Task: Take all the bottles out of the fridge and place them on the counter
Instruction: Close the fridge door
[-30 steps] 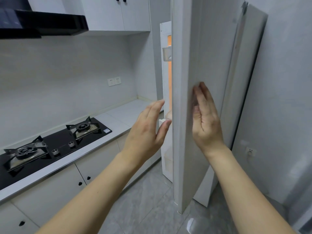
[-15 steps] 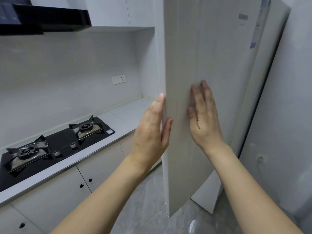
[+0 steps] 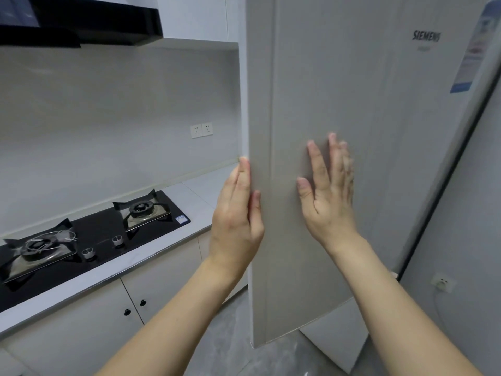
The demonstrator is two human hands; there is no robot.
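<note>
The big grey fridge (image 3: 339, 77) stands right in front of the person. Its door (image 3: 311, 253) fills the middle of the view, and no bottles can be seen. The left hand (image 3: 235, 213) is at the door's left edge, with straight fingers (image 3: 244, 175) lying along the edge and the thumb on the front of the door. The right hand (image 3: 328, 196) lies flat on the door's front, fingers spread and pointing up. Neither hand holds anything. The two hands are near each other, with a strip of door between them.

To the left runs a pale counter (image 3: 195, 191), close beside the fridge. A black stove (image 3: 89, 234) with two burners sits in it. White cupboards (image 3: 81, 329) with small black knobs are below. A black hood (image 3: 81, 20) hangs above, and two wall plugs (image 3: 201, 130) sit on the back wall. The floor (image 3: 227, 335) is grey
</note>
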